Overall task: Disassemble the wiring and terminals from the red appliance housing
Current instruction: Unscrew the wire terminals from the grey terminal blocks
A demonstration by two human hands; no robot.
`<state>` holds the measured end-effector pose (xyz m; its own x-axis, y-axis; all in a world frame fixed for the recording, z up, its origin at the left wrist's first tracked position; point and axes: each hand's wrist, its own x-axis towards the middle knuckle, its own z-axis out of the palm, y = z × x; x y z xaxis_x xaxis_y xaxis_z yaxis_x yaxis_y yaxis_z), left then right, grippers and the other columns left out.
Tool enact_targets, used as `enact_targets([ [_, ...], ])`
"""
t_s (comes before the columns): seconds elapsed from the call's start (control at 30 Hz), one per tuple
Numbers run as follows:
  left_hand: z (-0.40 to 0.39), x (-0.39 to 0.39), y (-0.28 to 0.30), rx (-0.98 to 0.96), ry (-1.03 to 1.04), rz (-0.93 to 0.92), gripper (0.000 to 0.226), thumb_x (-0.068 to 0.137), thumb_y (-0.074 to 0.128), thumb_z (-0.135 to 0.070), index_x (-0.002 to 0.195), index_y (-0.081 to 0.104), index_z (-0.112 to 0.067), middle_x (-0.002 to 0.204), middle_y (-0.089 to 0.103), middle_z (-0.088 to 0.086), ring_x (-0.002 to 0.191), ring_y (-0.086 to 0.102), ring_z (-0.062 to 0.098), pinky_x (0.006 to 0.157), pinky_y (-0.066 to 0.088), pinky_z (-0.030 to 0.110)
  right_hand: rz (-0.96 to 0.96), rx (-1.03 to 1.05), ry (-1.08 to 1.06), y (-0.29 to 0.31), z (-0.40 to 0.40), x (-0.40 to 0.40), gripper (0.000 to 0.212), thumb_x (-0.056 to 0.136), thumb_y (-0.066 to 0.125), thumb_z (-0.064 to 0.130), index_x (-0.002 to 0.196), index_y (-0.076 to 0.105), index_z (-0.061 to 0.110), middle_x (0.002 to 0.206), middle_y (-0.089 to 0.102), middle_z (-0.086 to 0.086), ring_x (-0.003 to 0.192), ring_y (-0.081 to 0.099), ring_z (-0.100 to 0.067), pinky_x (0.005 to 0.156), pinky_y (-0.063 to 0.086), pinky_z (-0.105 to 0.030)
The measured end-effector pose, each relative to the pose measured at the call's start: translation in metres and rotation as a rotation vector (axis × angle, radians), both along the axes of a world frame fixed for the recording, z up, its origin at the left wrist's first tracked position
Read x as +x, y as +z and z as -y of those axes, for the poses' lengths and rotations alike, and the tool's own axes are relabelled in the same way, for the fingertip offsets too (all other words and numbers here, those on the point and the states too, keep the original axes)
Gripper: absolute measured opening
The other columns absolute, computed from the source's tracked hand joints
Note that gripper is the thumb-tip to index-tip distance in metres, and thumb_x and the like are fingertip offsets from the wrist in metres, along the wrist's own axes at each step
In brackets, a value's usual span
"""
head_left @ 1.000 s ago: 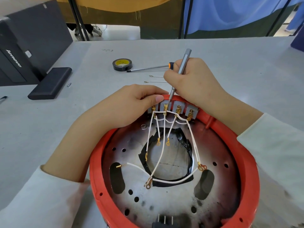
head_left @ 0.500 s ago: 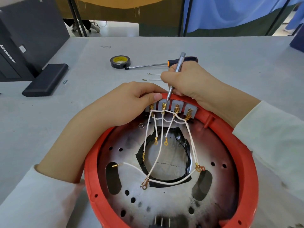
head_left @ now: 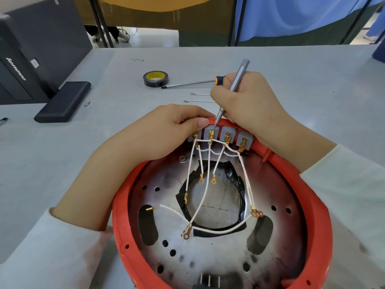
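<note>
Red housing [head_left: 125,236] lies open side up on the grey table [head_left: 312,80], nearest the person. Four grey terminal blocks [head_left: 220,135] sit in a row at its far rim; white wires [head_left: 205,195] with brass ring lugs fan from them over the scorched metal plate [head_left: 208,257]. Left hand [head_left: 158,134] grips the far rim, thumb beside the blocks. Right hand [head_left: 248,105] grasps a grey precision screwdriver [head_left: 235,84], tip on the second block. Beyond the housing: black tape roll [head_left: 155,78], orange-handled screwdriver [head_left: 191,82], two loose wires [head_left: 200,98].

Housing [head_left: 133,257] near edge of table [head_left: 312,80], tape roll [head_left: 155,78] & spare screwdriver [head_left: 187,84] behind it (monitor [head_left: 31,59] far left).
</note>
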<state>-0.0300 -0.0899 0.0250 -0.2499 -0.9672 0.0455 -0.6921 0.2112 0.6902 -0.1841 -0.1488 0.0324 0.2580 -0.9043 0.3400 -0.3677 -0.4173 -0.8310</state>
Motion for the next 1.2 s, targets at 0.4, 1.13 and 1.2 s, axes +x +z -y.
enact_targets([
  [0.4, -0.0002, 0.0007, -0.0005, -0.001, -0.005, -0.026, 0.025, 0.098, 0.046, -0.030, 0.114, 0.063, -0.038, 0.111, 0.066, -0.022, 0.105, 0.057, -0.005, 0.098, 0.040, 0.018, -0.009, -0.003, 0.028, -0.0029, 0.0038, 0.0011, 0.038, 0.080, 0.054, 0.007, 0.050, 0.032, 0.017, 0.035, 0.029, 0.011, 0.038, 0.031, -0.007, 0.039, 0.028, -0.015],
  [1.13, -0.0011, 0.0003, -0.0009, 0.010, 0.003, -0.030, 0.026, 0.097, 0.046, -0.032, 0.115, 0.064, -0.038, 0.107, 0.068, -0.020, 0.100, 0.060, -0.003, 0.098, 0.042, 0.022, -0.037, -0.017, 0.063, -0.0018, 0.0021, 0.0007, 0.039, 0.082, 0.052, 0.007, 0.052, 0.030, 0.018, 0.035, 0.027, 0.012, 0.037, 0.031, -0.006, 0.038, 0.027, -0.011],
  [1.2, -0.0008, 0.0001, -0.0011, 0.006, 0.003, -0.030, 0.025, 0.097, 0.046, -0.032, 0.114, 0.064, -0.038, 0.108, 0.067, -0.020, 0.102, 0.060, -0.003, 0.099, 0.042, 0.024, -0.040, 0.010, 0.062, -0.0016, 0.0026, 0.0010, 0.039, 0.082, 0.052, 0.007, 0.051, 0.031, 0.018, 0.037, 0.028, 0.012, 0.037, 0.030, -0.006, 0.038, 0.027, -0.013],
])
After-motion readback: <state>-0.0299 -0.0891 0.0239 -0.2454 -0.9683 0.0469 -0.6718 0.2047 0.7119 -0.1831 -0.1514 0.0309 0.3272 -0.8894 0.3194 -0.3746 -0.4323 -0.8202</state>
